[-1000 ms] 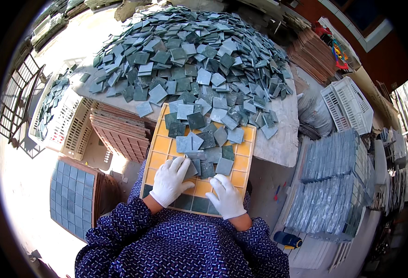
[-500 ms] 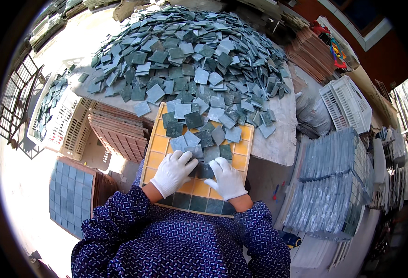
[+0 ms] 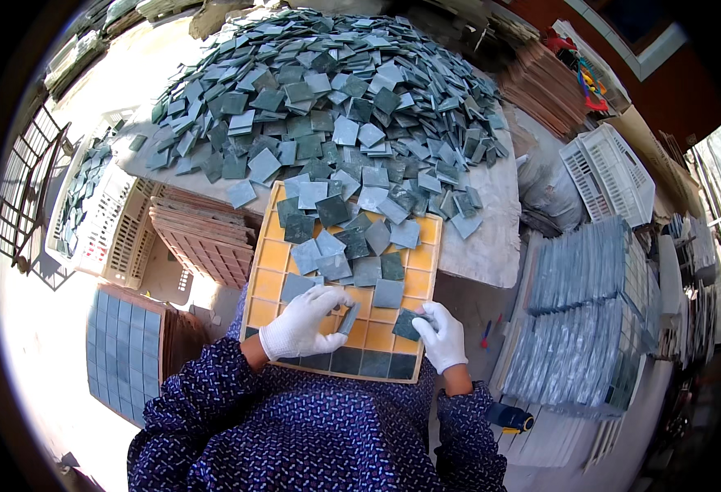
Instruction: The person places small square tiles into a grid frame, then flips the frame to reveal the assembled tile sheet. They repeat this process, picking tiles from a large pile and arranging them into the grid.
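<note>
A yellow grid tray [image 3: 264, 283] leans from my lap against the table edge, its nearest row filled with dark square stone tiles [image 3: 346, 361]. My left hand [image 3: 299, 325], in a white glove, pinches a grey-green tile [image 3: 348, 318] on edge between thumb and fingers, above the tray's left half. My right hand [image 3: 442, 334], also gloved, grips a dark green tile [image 3: 407, 325] over the tray's right edge. Loose tiles [image 3: 333, 266] lie scattered on the upper part of the tray, below a big heap of similar tiles [image 3: 311, 98].
The table [image 3: 483, 254] carries the heap. Brown grid trays [image 3: 200, 238] are stacked at left, with a tile-filled panel [image 3: 122, 348] nearer. White crates [image 3: 135, 234] stand left and another crate [image 3: 610, 174] right. Plastic-wrapped tile stacks [image 3: 569, 328] and a dark blue tool [image 3: 509, 416] sit at right.
Both hands have come away from the loose tiles, each now with one tile. My right hand moved right and down, my left slightly down. The view has shifted slightly.
</note>
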`<state>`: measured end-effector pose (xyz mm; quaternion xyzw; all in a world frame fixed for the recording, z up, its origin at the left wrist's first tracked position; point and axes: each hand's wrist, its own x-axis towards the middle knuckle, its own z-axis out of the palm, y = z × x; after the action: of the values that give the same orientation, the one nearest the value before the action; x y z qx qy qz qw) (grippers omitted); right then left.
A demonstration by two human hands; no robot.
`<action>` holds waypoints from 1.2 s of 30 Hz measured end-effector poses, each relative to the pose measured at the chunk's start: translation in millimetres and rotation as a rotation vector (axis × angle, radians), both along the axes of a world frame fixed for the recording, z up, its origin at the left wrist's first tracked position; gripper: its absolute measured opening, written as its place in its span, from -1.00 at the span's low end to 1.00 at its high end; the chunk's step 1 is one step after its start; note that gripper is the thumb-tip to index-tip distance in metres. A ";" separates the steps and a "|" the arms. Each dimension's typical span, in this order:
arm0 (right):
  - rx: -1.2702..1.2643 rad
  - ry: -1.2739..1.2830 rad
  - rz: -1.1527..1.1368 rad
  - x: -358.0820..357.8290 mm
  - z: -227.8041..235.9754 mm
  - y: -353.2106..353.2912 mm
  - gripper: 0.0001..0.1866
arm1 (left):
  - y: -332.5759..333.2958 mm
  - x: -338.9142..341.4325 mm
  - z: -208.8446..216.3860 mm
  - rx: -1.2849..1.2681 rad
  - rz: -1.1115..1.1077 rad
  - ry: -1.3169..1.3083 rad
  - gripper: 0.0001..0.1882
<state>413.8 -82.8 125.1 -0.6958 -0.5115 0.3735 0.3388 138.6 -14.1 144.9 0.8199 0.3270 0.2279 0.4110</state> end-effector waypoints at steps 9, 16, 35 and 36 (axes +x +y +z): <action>0.151 -0.229 0.086 15.2 -15.4 -16.3 -0.77 | -9.5 4.0 -21.6 -1.001 0.088 -0.374 -0.59; 0.272 -0.391 0.195 11.6 -15.4 -23.8 -0.79 | -15.0 18.0 -21.5 -0.829 0.207 -0.170 -0.59; -0.022 -0.287 0.136 -0.2 -3.3 -35.2 -0.48 | -44.1 65.2 -34.2 0.050 -0.012 0.432 -0.42; 0.051 -0.413 0.081 -7.5 -1.6 -38.7 -0.38 | -44.0 64.6 -33.2 0.056 -0.021 0.413 -0.42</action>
<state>406.3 -121.5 123.5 -0.7275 -0.6072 0.2230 0.2289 203.2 -58.1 111.7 0.8636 0.3893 0.0598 0.3149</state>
